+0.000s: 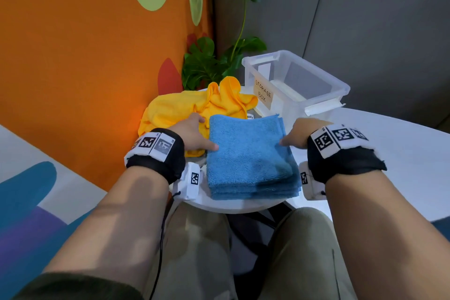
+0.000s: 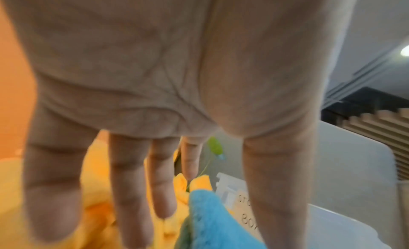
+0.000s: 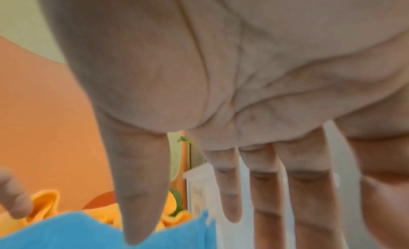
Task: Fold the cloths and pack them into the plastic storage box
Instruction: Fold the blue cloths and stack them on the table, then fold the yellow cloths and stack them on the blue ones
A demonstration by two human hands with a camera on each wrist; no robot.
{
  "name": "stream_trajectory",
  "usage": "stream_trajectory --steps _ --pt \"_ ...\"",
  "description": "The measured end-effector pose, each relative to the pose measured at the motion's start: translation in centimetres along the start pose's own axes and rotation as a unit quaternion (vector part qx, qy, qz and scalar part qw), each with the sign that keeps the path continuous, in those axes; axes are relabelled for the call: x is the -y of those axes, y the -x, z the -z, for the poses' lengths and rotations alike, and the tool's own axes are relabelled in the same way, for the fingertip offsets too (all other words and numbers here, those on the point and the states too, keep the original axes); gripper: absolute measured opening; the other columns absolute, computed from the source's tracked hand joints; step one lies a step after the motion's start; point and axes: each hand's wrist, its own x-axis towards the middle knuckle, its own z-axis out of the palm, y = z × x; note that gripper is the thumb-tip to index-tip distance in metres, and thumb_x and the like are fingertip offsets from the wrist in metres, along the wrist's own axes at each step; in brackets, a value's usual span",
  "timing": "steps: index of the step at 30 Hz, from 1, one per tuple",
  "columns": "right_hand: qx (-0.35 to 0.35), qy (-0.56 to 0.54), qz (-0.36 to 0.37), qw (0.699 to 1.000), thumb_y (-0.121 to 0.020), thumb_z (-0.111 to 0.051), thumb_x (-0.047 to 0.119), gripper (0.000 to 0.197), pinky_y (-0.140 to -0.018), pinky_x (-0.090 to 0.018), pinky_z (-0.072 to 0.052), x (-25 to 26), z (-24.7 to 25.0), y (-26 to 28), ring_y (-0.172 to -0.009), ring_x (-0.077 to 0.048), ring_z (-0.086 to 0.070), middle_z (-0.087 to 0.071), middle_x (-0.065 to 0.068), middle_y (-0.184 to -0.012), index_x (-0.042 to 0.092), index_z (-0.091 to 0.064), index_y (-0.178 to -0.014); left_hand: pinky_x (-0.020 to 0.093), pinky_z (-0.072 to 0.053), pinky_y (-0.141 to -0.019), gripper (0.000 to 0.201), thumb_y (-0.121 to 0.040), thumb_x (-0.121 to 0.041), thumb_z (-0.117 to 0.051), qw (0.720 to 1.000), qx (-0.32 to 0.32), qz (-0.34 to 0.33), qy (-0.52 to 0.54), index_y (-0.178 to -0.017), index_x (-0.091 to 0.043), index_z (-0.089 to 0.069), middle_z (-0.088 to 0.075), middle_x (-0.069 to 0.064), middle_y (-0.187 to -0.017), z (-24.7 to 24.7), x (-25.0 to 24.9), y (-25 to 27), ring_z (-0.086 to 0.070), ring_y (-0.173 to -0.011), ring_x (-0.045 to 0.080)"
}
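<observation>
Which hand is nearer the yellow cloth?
Left. The left hand lies over the yellow cloth, thumb on the folded blue cloth. The right hand is across the blue cloth.

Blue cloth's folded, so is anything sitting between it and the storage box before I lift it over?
Nothing visible blocks it. The folded blue cloth lies on the white table with the open storage box just beyond its far edge. The yellow cloth lies off to the left, outside that path.
</observation>
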Motion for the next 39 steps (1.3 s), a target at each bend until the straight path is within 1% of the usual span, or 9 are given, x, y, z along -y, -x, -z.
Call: stream_trajectory --steps 7,10,13,16,25,28,30,33,39 --pt "-0.061 -0.036 0.101 0.992 -0.081 -0.066 0.050 0.074 -0.078 -0.031 -0.042 3.5 -0.4 -0.3 -0.115 -0.024 -0.052 -0.045 -0.008 -0.136 0.018 -0.037 -0.142 0.036 -0.041 -0.102 0.100 -0.066 -0.043 -0.084 0.970 0.003 -0.130 -0.207 -0.147 -0.023 -0.029 -0.030 0.002 -0.149 -1.6 -2.9 0.3 -0.035 -0.135 0.023" --pt "-0.007 0.002 0.144 0.990 -0.071 -0.071 0.058 0.097 -0.100 -0.038 -0.037 4.8 -3.6 -0.6 -0.134 -0.025 -0.035 -0.029 -0.007 -0.148 0.017 -0.025 -0.146 0.030 -0.043 -0.090 0.107 -0.069 -0.047 -0.081 0.952 0.062 -0.124 -0.273 -0.152 -0.017 -0.019 -0.026 0.005 -0.153 -3.4 -3.4 0.3 -0.032 -0.137 0.024" --pt "0.037 0.032 0.122 0.991 -0.064 -0.074 0.064 0.123 -0.113 -0.048 -0.020 4.7 -6.7 -1.3 -0.146 -0.030 -0.004 0.003 -0.008 -0.158 0.018 -0.001 -0.152 0.042 -0.024 -0.116 0.116 -0.067 -0.056 -0.079 0.939 0.080 -0.105 -0.318 -0.154 -0.018 -0.011 -0.012 0.009 -0.159 -4.5 -2.8 -0.1 -0.013 -0.145 0.029" --pt "0.061 0.032 0.099 0.993 -0.062 -0.074 0.066 0.133 -0.115 -0.051 -0.013 4.2 -7.7 -2.2 -0.146 -0.029 0.008 0.017 -0.007 -0.158 0.018 0.011 -0.151 0.047 -0.012 -0.117 0.120 -0.068 -0.056 -0.078 0.937 0.100 -0.097 -0.320 -0.154 -0.022 -0.001 0.003 0.006 -0.161 -4.7 -2.3 -0.5 0.002 -0.148 0.030" --pt "0.070 0.055 0.089 0.992 -0.060 -0.078 0.062 0.133 -0.116 -0.053 -0.017 4.2 -7.3 -3.1 -0.146 -0.029 0.001 0.011 -0.007 -0.159 0.019 0.007 -0.152 0.055 -0.014 -0.117 0.126 -0.065 -0.048 -0.083 0.948 0.132 -0.069 -0.282 -0.152 -0.035 0.006 0.017 -0.011 -0.159 -3.7 -1.2 -0.6 0.012 -0.147 0.031" --pt "0.075 0.090 0.088 0.989 -0.060 -0.079 0.060 0.124 -0.111 -0.052 -0.027 4.6 -6.2 -2.5 -0.143 -0.030 -0.016 -0.003 -0.009 -0.158 0.020 -0.005 -0.151 0.046 -0.029 -0.114 0.115 -0.069 -0.038 -0.084 0.960 0.114 -0.086 -0.240 -0.154 -0.031 -0.008 -0.005 -0.006 -0.161 -3.0 -1.5 -0.3 -0.014 -0.147 0.027" --pt "0.074 0.112 0.091 0.987 -0.061 -0.078 0.059 0.104 -0.100 -0.045 -0.041 4.9 -5.0 -2.0 -0.130 -0.030 -0.041 -0.027 -0.009 -0.149 0.021 -0.027 -0.144 0.038 -0.044 -0.102 0.096 -0.073 -0.034 -0.082 0.979 0.066 -0.092 -0.171 -0.150 -0.029 -0.026 -0.037 0.000 -0.149 -2.0 -1.4 -0.4 -0.045 -0.129 0.023" --pt "0.062 0.083 0.122 0.987 -0.068 -0.077 0.051 0.069 -0.080 -0.035 -0.047 5.6 -3.1 -1.6 -0.105 -0.025 -0.058 -0.057 -0.006 -0.124 0.016 -0.051 -0.122 0.036 -0.048 -0.087 0.065 -0.079 -0.040 -0.075 0.985 -0.059 -0.083 -0.138 -0.135 -0.027 -0.046 -0.051 0.004 -0.131 -0.3 -0.8 -0.9 -0.054 -0.110 0.024" --pt "-0.005 0.032 0.136 0.990 -0.082 -0.068 0.045 0.068 -0.087 -0.034 -0.046 8.2 -1.3 -1.4 -0.115 -0.026 -0.054 -0.051 -0.009 -0.132 0.012 -0.043 -0.137 0.054 -0.036 -0.100 0.052 -0.083 -0.049 -0.065 0.969 -0.211 0.024 -0.129 -0.131 -0.042 -0.046 -0.021 0.007 -0.149 0.6 0.6 -1.5 -0.026 -0.134 0.036"
